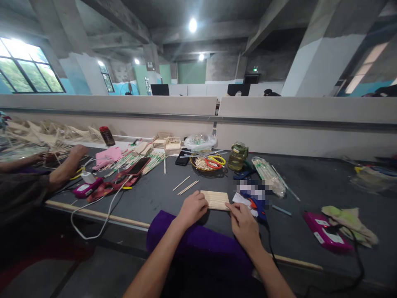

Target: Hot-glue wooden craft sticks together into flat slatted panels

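A small flat panel of pale wooden sticks [215, 199] lies side by side on the dark table in front of me. My left hand [195, 206] grips its left end with the fingers curled in. At the panel's right end, my right hand [243, 223] pinches the lower corner between thumb and fingertips. A few loose sticks [188, 188] rest just beyond my left hand. To the right of the panel is a blue glue gun [260, 211], partly hidden by a blurred patch. Purple cloth [204, 244] covers the table edge under my forearms.
Behind the panel stand a basket of short sticks [201, 164] with scissors [214, 162] and a green jar [238, 156]. Bagged sticks [269, 176] and a magenta power strip [327, 231] are on the right. At left, a co-worker's hand [70, 165] is near another power strip [87, 187].
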`<state>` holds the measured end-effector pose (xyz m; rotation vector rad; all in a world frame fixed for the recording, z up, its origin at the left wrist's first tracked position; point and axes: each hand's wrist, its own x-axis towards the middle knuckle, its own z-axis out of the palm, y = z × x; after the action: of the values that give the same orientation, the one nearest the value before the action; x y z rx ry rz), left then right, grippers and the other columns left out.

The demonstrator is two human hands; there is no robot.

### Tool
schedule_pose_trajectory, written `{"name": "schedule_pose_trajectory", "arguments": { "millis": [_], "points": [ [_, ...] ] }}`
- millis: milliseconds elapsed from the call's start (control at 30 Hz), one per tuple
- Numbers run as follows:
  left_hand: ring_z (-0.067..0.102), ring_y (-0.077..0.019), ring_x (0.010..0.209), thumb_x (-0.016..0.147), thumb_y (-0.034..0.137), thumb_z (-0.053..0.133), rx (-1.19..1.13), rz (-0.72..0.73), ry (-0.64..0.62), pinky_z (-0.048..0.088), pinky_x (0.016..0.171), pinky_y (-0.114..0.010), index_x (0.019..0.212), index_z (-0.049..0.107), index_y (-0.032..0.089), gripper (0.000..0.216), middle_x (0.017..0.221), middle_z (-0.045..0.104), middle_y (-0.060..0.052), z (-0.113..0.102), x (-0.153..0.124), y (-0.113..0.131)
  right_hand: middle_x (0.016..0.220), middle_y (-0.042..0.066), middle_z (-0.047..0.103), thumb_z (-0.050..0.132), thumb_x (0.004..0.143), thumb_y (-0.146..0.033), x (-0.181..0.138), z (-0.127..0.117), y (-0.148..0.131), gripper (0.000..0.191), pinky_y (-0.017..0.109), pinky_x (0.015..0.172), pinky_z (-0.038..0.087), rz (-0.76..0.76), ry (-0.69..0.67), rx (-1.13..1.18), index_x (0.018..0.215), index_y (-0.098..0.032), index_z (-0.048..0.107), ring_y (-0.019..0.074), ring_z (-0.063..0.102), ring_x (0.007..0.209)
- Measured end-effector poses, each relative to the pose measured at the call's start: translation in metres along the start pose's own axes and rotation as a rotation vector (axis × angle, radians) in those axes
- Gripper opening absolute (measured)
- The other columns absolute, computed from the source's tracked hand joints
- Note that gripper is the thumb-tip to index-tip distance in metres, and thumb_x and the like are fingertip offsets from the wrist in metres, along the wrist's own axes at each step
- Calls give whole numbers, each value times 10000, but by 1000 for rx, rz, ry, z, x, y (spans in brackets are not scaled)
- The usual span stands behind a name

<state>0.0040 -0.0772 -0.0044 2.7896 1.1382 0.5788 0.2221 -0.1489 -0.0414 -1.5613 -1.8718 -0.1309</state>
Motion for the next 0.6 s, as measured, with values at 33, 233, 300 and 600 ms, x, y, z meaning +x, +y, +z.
{"name": "schedule_pose_trajectory", "arguments": {
  "millis": [33,233,300,600],
  "points": [
    [480,-176,880,913,229,494,-6,-9,-2,368,723,-277,807,647,210,187,849,591,-42,0,0,1,1016,77,579,417,860,-97,0,0,0,401,318,825,451,-11,-23,-9,1174,-227,631,199,552,948],
    [491,-178,907,939,263,459,-38,-41,-6,381,743,-277,884,653,218,207,890,602,-48,-2,-2,0,1021,75,576,444,811,-73,1,0,-3,419,306,817,461,-22,-122,-50,1122,-250,661,199,548,955],
    [492,-174,901,951,257,432,-46,-34,7,380,743,-273,894,656,221,234,890,603,-45,-1,-3,-1,1021,76,576,444,815,-79,1,1,-3,422,302,808,466,-22,-116,-50,1146,-247,648,198,551,949],
    [484,-177,909,934,196,429,-82,-55,-23,377,739,-269,896,675,243,253,911,611,-44,1,-1,-5,1034,86,555,428,842,-87,2,1,-5,420,305,801,461,-13,-158,-70,1180,-242,622,205,531,963]
  ]
}}
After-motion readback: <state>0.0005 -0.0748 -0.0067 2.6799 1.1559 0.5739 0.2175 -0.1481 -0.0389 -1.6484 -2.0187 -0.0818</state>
